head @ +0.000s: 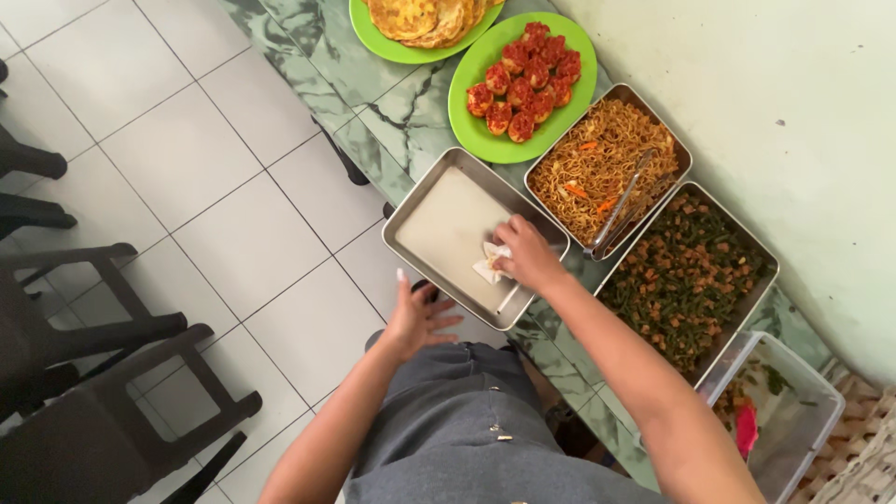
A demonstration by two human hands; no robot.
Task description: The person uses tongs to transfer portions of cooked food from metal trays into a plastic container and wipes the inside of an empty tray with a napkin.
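My right hand [527, 254] reaches forward with the arm stretched long from the lower right, fingers curled down and pinching a crumpled white tissue [492, 262] against the floor of the empty metal tray [439, 224]. My left hand [417, 317] hangs off the surface, over the white tiled floor [215, 187], fingers spread loose and holding nothing, just short of the tray's near rim.

The tray sits at the very edge of the green marbled surface [317, 65], one corner poking past it — open room lies to its left, over the floor. To its right it is hemmed in, touching or nearly touching a second steel tray of fried noodles [597, 163] with metal tongs [621, 207] lying across them. Beyond that, a tray of chopped green beans with brown cubes [686, 275], then a clear plastic box [779, 420].

Two glossy green plates stand further up: one with red-sauced pieces [523, 79], one with flat yellow omelettes [420, 19]. Dark plastic chairs [103, 373] crowd the floor at my left.
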